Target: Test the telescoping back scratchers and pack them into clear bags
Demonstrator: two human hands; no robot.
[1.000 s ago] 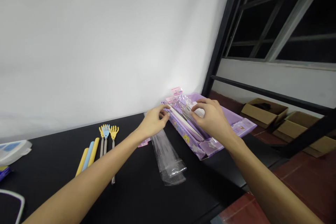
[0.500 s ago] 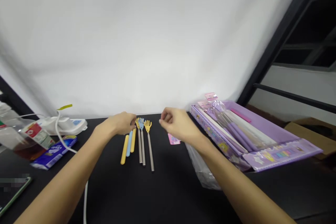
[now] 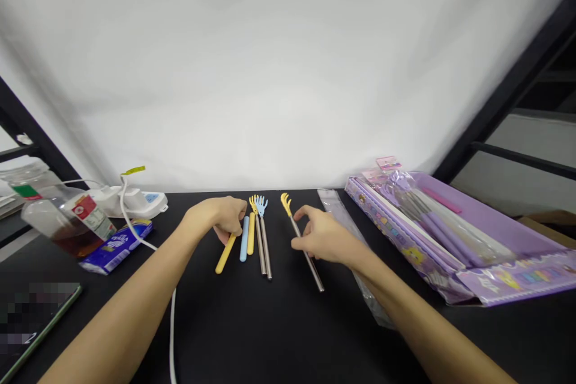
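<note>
My left hand (image 3: pixel 222 219) is closed on the upper end of a yellow handle tube (image 3: pixel 225 254), its lower end close to the black tabletop. A blue handle tube (image 3: pixel 244 240) and a second yellow tube (image 3: pixel 251 234) lie just right of it. My right hand (image 3: pixel 321 232) pinches the metal rod of a back scratcher (image 3: pixel 314 273) with a yellow hand-shaped head, turned sideways. Between my hands lie two more back scratchers, one with a blue head (image 3: pixel 265 246) and one with a yellow head (image 3: pixel 253 204). Clear plastic sleeves (image 3: pixel 344 213) lie partly under my right forearm.
A purple display box (image 3: pixel 504 225) with packaged purple back scratchers stands at the right. To the left are a power strip (image 3: pixel 155 203), a white cable (image 3: pixel 173 336), a blue packet (image 3: pixel 119 247), a plastic jar (image 3: pixel 54 216) and a phone (image 3: pixel 40 330). A white wall (image 3: pixel 288 84) rises behind.
My hands moved from the purple box back to the loose parts as the view swung left. My left hand took a yellow tube; my right took a yellow-headed back scratcher and shifted it right.
</note>
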